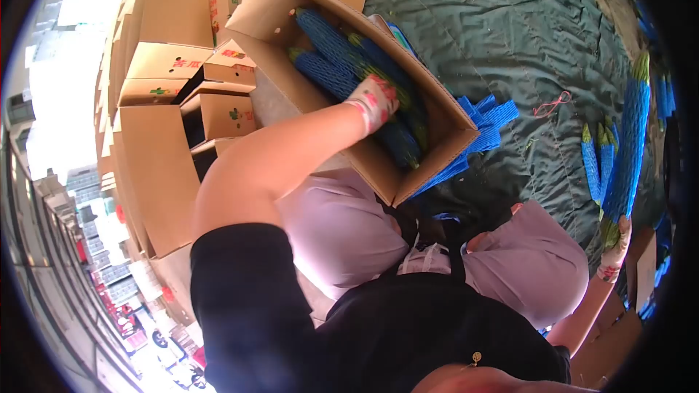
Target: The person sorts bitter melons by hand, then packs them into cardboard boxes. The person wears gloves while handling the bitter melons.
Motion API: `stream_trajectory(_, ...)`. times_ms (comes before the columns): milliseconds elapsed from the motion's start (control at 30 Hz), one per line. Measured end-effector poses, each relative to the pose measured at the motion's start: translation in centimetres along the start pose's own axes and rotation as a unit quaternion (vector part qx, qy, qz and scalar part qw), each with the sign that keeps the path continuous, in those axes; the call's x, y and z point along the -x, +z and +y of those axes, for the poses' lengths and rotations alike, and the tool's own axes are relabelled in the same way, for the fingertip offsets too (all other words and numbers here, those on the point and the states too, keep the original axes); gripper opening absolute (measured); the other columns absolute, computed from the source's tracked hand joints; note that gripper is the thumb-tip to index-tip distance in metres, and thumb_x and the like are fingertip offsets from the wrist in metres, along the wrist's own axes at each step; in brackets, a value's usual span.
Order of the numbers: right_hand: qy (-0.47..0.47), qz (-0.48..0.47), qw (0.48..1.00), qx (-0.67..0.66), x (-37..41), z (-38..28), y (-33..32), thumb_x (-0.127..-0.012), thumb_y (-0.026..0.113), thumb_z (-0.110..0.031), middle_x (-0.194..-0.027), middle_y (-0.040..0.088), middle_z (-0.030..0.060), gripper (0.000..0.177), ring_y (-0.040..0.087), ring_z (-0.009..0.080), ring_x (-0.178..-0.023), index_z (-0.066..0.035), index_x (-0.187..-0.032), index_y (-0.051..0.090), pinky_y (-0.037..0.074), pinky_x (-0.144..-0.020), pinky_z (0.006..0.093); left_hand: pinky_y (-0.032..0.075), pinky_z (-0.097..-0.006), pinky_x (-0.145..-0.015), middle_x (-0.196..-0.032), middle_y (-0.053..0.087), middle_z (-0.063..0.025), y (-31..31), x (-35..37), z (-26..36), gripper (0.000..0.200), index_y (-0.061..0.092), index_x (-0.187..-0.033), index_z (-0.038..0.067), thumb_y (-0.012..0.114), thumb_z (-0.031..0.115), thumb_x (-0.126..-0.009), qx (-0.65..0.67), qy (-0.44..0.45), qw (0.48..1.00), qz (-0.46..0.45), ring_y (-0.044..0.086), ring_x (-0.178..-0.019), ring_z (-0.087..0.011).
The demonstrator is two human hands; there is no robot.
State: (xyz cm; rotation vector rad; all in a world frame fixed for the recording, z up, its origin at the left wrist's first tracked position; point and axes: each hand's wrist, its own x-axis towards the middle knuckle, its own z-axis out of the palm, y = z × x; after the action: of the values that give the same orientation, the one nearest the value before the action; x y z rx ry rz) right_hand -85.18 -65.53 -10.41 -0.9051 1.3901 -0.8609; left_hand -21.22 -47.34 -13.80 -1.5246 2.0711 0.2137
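My left hand (pixel 375 104), in a white glove with red patches, reaches into an open cardboard box (pixel 437 102). Its fingers curl over a long green gourd lying among others in blue foam net sleeves (pixel 328 36). Several of these gourds lie lengthwise in the box, and the hand hides part of them. Out to the right, my right hand (pixel 615 251), gloved alike, is closed round the lower end of another long gourd (pixel 628 145) in a blue net sleeve. That gourd stands nearly upright in the view, its green tip at the top.
Stacked cardboard boxes (pixel 156 167) with printed sides stand at the left. Blue net sleeves (pixel 488 120) lie beside the open box on a dark green cloth (pixel 495 22). More sleeved gourds (pixel 598 156) rest at the right, and a pink string (pixel 552 104) lies on the cloth.
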Motion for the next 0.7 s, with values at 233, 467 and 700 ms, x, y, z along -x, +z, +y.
stream_trajectory(233, -0.078, -0.119, 0.99, 0.002, 5.2, -8.0, 9.8, -0.073, 0.07, -0.047, -0.111, 0.062, 0.0112, 0.075, 0.061, 0.024, -0.094, 0.0, -0.128, 0.049, 0.05, -0.079, 0.0361, 0.05, -0.0354, -0.076, -0.092, 0.069, -0.0053, 0.9, 0.7, 0.2, 0.023, 0.07, -0.1, 0.016, 0.06, 0.021, -0.08, -0.058, -0.008, 0.998, 0.035, 0.066, -0.091, -0.0215)
stream_trajectory(467, -0.008, -0.37, 0.928, 0.035, 13.8, -13.0, 26.1, -0.073, 0.069, -0.037, -0.096, 0.063, 0.0227, 0.076, 0.067, 0.028, -0.076, 0.011, -0.125, 0.043, 0.057, -0.057, 0.0355, 0.054, -0.0429, -0.07, -0.093, 0.064, -0.0138, -4.3, 7.6, -7.2, 0.038, 0.054, -0.11, 0.011, 0.062, 0.029, -0.078, 0.155, -0.2, 0.948, 0.193, 0.065, -0.082, -0.0335)
stream_trajectory(700, -0.041, -0.399, 0.896, 0.191, 16.9, -12.8, 37.9, -0.081, 0.066, -0.026, -0.081, 0.061, 0.0085, 0.064, 0.06, 0.0146, -0.068, 0.011, -0.127, 0.041, 0.051, -0.06, 0.0274, 0.051, -0.0309, -0.078, -0.086, 0.065, -0.0117, -8.8, 26.2, -15.7, 0.021, 0.065, -0.094, 0.0, 0.067, 0.018, -0.083, 0.321, -0.408, 0.378, 0.767, 0.062, -0.08, -0.0197)
